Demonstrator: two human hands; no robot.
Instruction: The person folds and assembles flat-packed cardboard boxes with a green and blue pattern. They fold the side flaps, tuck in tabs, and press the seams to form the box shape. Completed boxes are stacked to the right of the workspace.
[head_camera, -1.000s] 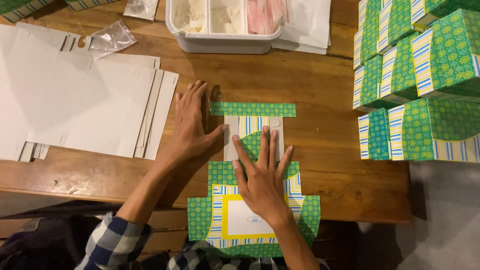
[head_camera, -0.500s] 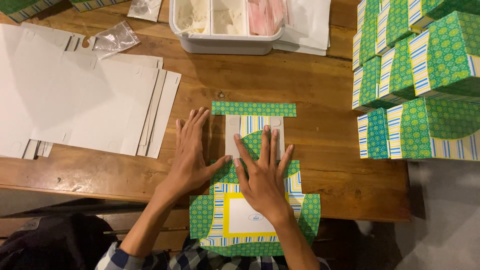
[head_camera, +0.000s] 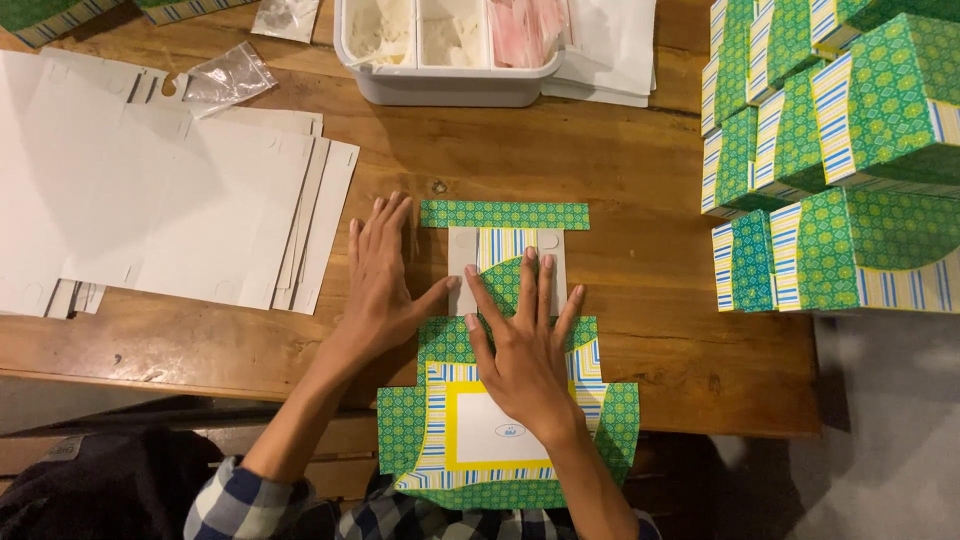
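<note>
both hands (head_camera: 455, 320), fingers spread, have barely moved, still pressing the green patterned box blank (head_camera: 505, 400) flat on the surface (head_camera: 640, 260).

Warm, dim overhead light, soft shadows under both hands, sharp focus throughout.

Unfolded green-patterned carton blank (head_camera: 500, 400) with striped borders and a white, yellow-framed panel lies flat on the table edge, near end overhanging.
</note>
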